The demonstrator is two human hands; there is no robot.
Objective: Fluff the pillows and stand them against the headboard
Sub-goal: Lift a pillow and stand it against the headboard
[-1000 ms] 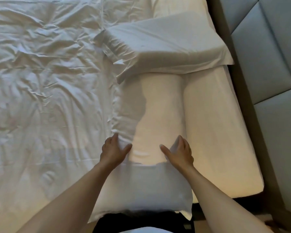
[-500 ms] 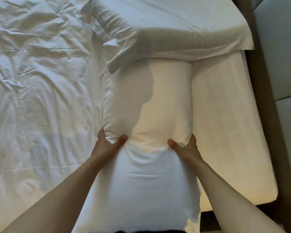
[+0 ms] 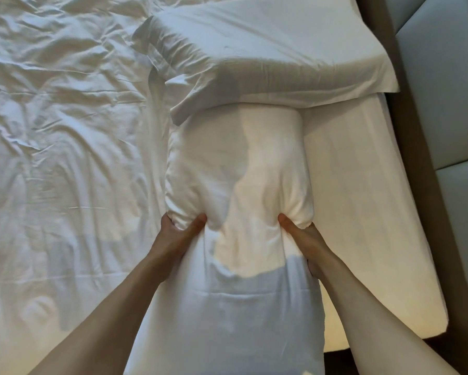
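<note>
With the left hand [image 3: 177, 235] and right hand [image 3: 304, 239] each clamped on the near pillow [image 3: 241, 239], tugging could drag down the second pillow [image 3: 268, 58] overlapping its far end.

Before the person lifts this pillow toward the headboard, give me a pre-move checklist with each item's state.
1. Left hand gripping near pillow: ok.
2. Right hand gripping its other side: ok.
3. Near pillow free of second pillow: not ok, its far end lies under it.
4. Strip of mattress beside headboard clear: ok.
5. Near pillow evenly fluffed: not ok, pinched at the middle.
</note>
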